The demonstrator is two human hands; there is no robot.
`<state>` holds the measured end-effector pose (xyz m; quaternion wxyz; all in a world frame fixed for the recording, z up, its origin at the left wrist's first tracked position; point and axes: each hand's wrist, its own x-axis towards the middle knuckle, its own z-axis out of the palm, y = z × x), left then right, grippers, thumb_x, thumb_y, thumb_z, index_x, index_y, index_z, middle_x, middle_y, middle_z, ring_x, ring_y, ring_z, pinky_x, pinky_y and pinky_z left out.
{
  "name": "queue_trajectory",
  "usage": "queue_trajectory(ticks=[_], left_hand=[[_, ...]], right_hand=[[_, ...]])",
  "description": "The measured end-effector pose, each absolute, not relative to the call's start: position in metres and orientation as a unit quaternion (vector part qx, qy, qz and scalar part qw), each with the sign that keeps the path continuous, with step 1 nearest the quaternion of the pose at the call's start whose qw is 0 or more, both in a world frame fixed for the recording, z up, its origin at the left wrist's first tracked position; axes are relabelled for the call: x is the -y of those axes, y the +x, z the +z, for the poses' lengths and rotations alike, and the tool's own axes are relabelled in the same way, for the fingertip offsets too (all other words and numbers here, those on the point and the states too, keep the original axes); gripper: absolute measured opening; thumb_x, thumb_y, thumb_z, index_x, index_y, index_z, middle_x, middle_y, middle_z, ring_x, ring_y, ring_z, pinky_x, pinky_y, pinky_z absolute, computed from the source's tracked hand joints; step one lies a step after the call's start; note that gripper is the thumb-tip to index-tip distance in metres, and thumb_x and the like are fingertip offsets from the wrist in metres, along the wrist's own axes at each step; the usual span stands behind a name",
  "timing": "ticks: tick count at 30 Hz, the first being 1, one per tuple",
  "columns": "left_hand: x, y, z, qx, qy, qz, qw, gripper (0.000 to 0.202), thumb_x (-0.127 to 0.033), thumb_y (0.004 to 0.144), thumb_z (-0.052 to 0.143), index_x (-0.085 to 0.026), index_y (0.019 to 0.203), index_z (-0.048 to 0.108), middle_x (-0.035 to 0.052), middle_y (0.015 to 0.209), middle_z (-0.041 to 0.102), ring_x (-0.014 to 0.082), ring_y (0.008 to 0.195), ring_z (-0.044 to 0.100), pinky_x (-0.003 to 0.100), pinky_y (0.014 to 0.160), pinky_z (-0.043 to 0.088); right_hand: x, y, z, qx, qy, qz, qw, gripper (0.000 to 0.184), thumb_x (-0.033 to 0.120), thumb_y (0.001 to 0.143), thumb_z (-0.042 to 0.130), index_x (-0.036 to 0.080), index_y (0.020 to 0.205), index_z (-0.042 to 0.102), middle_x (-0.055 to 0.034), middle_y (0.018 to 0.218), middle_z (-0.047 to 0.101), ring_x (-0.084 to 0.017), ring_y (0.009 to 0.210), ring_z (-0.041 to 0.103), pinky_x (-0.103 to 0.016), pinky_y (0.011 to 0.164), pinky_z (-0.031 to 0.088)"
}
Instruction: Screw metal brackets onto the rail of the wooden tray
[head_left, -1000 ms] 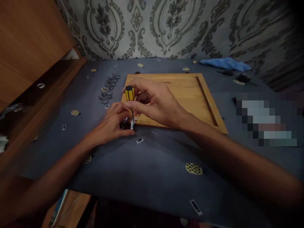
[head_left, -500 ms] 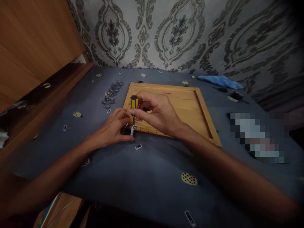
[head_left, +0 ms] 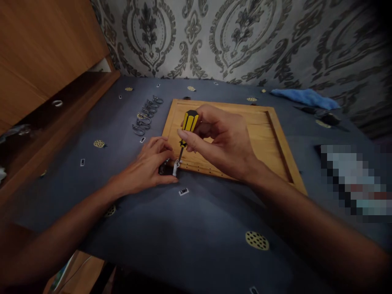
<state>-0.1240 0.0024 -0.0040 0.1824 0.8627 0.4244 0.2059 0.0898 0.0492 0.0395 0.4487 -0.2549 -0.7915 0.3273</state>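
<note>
My right hand (head_left: 226, 139) grips a small screwdriver (head_left: 190, 122) by its yellow and black handle, thumb along the near side. The shaft leans, its top to the right, and the tip meets a small silvery metal fitting (head_left: 175, 168) at the near left corner of a shallow wooden tray-like panel (head_left: 260, 109). My left hand (head_left: 150, 165) is closed about that fitting, thumb on the near side and fingers on the far side. Part of the fitting is hidden by the fingers. A line of small dark holes runs along the panel's near edge.
Several dark looped metal pieces (head_left: 143, 118) lie in a row left of the panel. A blue cloth (head_left: 306, 98), a dark object (head_left: 330, 118) and a blurred-out item (head_left: 352, 175) lie to the right. A wooden cabinet (head_left: 52, 45) borders the left side of the blue-grey tablecloth (head_left: 183, 237).
The screwdriver has gone from upright to leaning right, and my right hand has shifted right and opened its grip a little. My left hand stays at the fitting. The view has shifted slightly.
</note>
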Motion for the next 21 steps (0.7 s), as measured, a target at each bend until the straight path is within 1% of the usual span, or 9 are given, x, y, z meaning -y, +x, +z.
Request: queue_trajectory(ticks=[5, 14, 18, 21], left_hand=[[-0.002, -0.124, -0.004, -0.421, 0.862, 0.213, 0.182, 0.037, -0.042, 0.084, 0.085, -0.019, 0.107, 0.068, 0.0098, 0.124, 0.060, 0.0343, 0.134, 0.044, 0.055, 0.119, 0.038], [-0.002, -0.125, -0.006, -0.422, 0.866, 0.206, 0.173, 0.039, -0.047, 0.085, 0.083, -0.020, 0.108, 0.068, 0.0092, 0.125, 0.061, 0.0352, 0.136, 0.043, 0.056, 0.120, 0.038], [-0.002, -0.125, -0.005, -0.425, 0.868, 0.197, 0.164, 0.039, -0.048, 0.086, 0.082, -0.018, 0.108, 0.068, 0.0113, 0.128, 0.060, 0.0359, 0.134, 0.044, 0.055, 0.117, 0.040], [-0.003, -0.125, -0.005, -0.426, 0.868, 0.194, 0.166, 0.042, -0.052, 0.087, 0.080, -0.019, 0.111, 0.070, 0.0112, 0.126, 0.060, 0.0361, 0.132, 0.045, 0.055, 0.115, 0.041]], right_hand=[[-0.051, 0.088, 0.036, 0.788, -0.250, 0.319, 0.463, 0.037, 0.041, 0.093, 0.076, 0.022, 0.077, 0.048, 0.0036, 0.071, 0.057, -0.010, 0.056, 0.057, -0.025, 0.049, 0.045], [-0.049, 0.088, 0.035, 0.796, -0.250, 0.301, 0.462, 0.035, 0.041, 0.094, 0.074, 0.022, 0.077, 0.050, 0.0037, 0.070, 0.057, -0.010, 0.057, 0.058, -0.025, 0.050, 0.045], [-0.049, 0.093, 0.040, 0.823, -0.244, 0.297, 0.418, 0.033, 0.044, 0.096, 0.072, 0.021, 0.079, 0.055, 0.0018, 0.075, 0.063, -0.012, 0.061, 0.060, -0.027, 0.055, 0.049], [-0.048, 0.096, 0.046, 0.844, -0.251, 0.296, 0.369, 0.029, 0.042, 0.098, 0.070, 0.020, 0.083, 0.058, -0.0001, 0.085, 0.069, -0.012, 0.065, 0.063, -0.027, 0.060, 0.051]])
